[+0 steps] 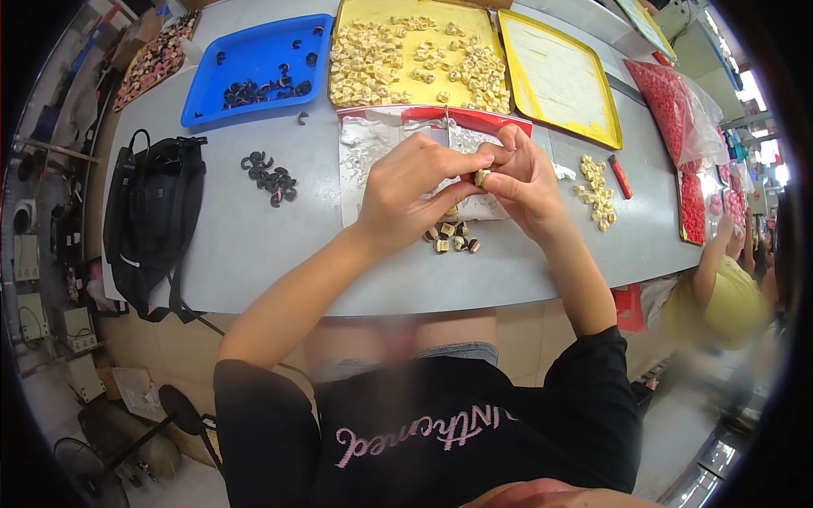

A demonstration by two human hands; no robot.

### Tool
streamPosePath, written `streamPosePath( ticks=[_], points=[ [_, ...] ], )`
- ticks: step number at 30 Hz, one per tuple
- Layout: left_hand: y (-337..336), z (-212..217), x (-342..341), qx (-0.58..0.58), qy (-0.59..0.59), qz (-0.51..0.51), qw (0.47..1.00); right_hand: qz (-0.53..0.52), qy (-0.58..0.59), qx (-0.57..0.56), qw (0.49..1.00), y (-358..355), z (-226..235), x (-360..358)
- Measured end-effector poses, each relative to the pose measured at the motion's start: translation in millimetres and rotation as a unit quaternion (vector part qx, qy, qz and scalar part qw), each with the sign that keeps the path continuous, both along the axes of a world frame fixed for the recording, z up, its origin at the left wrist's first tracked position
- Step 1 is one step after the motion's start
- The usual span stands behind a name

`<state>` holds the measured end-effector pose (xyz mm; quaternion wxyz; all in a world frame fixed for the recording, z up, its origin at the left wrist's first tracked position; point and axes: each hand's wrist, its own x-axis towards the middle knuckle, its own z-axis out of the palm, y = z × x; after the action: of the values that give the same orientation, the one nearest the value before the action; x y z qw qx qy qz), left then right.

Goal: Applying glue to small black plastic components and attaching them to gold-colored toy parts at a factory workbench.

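Both hands meet above the middle of the grey desk (254, 254): the left hand (415, 190) and right hand (521, 182) pinch one small beige block (481, 177) between their fingertips, its long axis too small to tell. A few finished blocks (450, 237) lie just below on the near side. Far off sit a yellow tray (347, 17) of beige blocks and, to its left, a blue tray (254, 51) of dark rings.

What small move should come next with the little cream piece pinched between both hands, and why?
Probably set the small cream block-shaped piece, pinched between the left hand and right hand, down onto the cluster of cream-and-dark finished pieces on the grey table just below. It appears to be fitted already, though the fingers hide most of it.
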<state>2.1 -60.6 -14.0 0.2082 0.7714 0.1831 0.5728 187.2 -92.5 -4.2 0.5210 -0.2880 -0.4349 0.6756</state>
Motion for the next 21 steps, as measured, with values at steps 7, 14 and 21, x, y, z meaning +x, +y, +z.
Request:
streamPosePath(
  ticks=[7,14,21],
  points=[
    [-2.3,0.1,0.2,-0.001,-0.004,-0.013,1.0,0.053,0.013,0.007,0.998,2.3,1.5,3.6],
    [-5.8,1.1,1.7,0.012,-0.013,-0.059,0.998,0.1,0.007,-0.002,0.995,-0.5,5.8,7.0],
    [-9.8,3.4,0.6,-0.007,-0.009,-0.09,0.996,0.149,0.034,-0.013,0.988,-0.9,3.7,8.2]
  ],
)
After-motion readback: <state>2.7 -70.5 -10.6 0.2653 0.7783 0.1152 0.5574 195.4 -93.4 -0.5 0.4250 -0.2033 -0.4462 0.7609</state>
